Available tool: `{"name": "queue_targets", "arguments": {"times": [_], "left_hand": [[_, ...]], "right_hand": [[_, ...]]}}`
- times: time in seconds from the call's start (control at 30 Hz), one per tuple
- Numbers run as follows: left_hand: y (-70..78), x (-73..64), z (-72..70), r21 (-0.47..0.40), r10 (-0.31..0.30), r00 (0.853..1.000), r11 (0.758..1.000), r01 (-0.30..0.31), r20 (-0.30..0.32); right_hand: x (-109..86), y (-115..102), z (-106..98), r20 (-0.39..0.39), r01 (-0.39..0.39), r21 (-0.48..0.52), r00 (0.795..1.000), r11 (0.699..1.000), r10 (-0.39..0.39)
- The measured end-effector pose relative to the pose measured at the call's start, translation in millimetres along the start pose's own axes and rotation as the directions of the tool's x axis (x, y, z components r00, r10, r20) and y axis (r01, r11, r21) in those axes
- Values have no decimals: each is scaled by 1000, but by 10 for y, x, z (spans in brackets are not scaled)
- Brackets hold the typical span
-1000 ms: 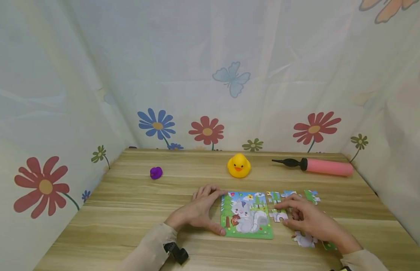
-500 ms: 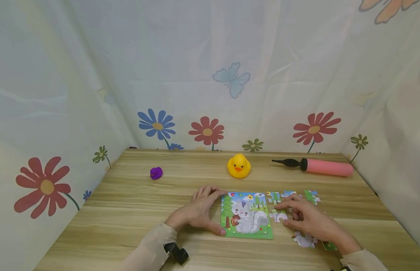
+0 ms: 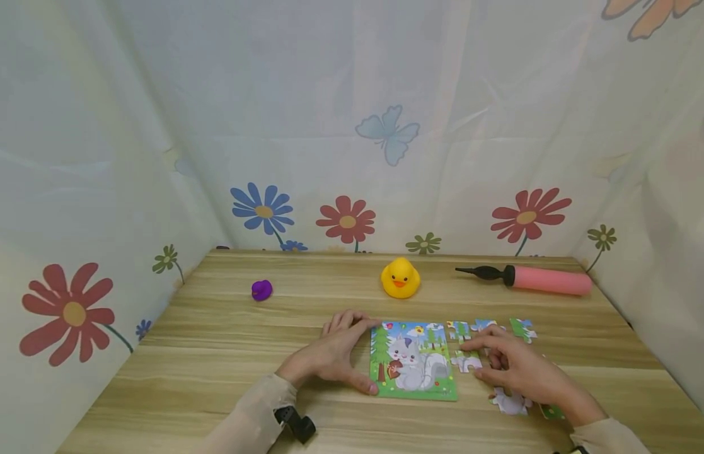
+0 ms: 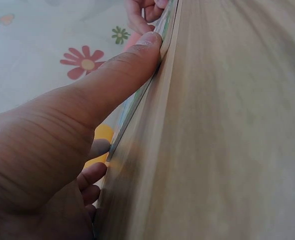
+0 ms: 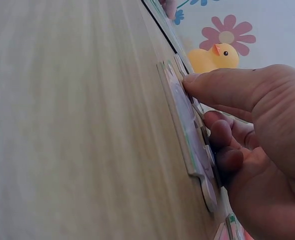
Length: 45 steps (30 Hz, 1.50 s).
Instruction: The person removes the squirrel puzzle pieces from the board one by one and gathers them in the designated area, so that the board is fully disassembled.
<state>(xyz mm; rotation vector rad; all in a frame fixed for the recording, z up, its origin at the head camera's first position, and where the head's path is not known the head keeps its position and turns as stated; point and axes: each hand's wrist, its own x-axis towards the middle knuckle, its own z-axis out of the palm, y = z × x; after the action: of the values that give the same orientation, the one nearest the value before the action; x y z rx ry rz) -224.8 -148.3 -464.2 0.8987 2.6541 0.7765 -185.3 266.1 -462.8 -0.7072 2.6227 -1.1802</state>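
A square board with a squirrel picture (image 3: 411,362) lies flat on the table, a red acorn in the squirrel's paws. At its left side my left hand (image 3: 334,354) is spread, the thumb against the near corner and the index finger at the far corner. In the left wrist view the straight thumb (image 4: 132,57) presses on the board's edge. My right hand (image 3: 519,366) pinches a whitish jigsaw piece (image 3: 462,362) between thumb and index finger, just right of the board. Its other fingers curl under the palm. In the right wrist view the thumb (image 5: 222,87) touches the piece's edge.
Several loose jigsaw pieces lie around the right hand, among them a green one (image 3: 522,329) and a pale one (image 3: 510,402). Along the back stand a yellow rubber duck (image 3: 400,278), a small purple duck (image 3: 261,290) and a pink balloon pump (image 3: 547,280). Flowered curtains (image 3: 306,145) enclose the table.
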Motion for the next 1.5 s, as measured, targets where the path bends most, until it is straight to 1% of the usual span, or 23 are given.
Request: {"name": "queue_targets", "arguments": {"times": [0.23,0.57,0.67,0.8,0.93,1.03,1.2,1.37,1.5], "left_hand": [[-12,6,14,-2,-14,1000,1000,14,7],[-29,0,33,-4,-11,1000,1000,11,2],[-31,-2,32,-5,-13,1000,1000,13,-1],[-30,0,27,-5,-12,1000,1000,12,-5],[-21,3,22,-1,-9,1000,1000,9,-2],[-16,5,20,1,-6,1000,1000,6,0],[-13,5,17,1,-8,1000,1000,8,2],[-18,3,16,1,-10,1000,1000,10,-2],[-22,4,16,-3,-9,1000,1000,9,-2]], "right_hand": [[-2,5,0,-1,1,-4,1000,1000,-1],[-13,-13,-13,24,-39,28,999,999,39],[-17,-25,-32,23,-25,47,999,999,24],[-29,-39,-56,13,25,50,1000,998,-25],[-49,-46,-70,-15,61,44,998,997,-60],[-58,-60,-72,-55,84,49,995,995,-81],[-52,-89,-62,-118,94,67,989,993,-86],[-40,-117,-31,-151,100,121,985,988,-81],[-27,-136,-10,-159,125,164,982,979,-99]]}}
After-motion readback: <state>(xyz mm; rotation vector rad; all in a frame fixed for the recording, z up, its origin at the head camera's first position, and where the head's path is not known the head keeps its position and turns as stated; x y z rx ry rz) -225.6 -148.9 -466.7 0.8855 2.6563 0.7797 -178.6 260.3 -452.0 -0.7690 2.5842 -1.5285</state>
